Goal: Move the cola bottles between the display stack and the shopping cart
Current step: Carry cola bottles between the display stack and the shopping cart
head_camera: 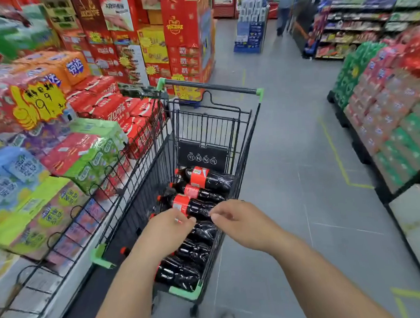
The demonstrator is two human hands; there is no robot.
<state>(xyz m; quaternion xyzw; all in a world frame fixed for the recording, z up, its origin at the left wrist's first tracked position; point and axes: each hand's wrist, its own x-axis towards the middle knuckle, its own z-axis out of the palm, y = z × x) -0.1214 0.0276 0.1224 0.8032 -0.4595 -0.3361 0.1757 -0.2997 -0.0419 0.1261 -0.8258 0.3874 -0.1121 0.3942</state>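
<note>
A black wire shopping cart [245, 137] with green corners stands in the aisle, and several dark cola bottles [205, 178] with red labels and caps lie on their sides in a row inside it. My left hand [170, 227] hovers over the middle of the row with fingers curled, just above a bottle whose label it partly hides. My right hand [234, 218] is over the cart's right rim beside a red-labelled bottle [194, 207], fingers loosely bent and apart. Neither hand grips anything. The display stack [99, 104] of red cola packs rises to the cart's left.
Shrink-wrapped drink packs in green, blue and orange [34, 168] crowd the left behind a low wire fence [85, 214]. Stacked cases [384, 115] line the right. Grey floor [302, 178] runs ahead to a blue stand [249, 32] and a person [284, 9] far off.
</note>
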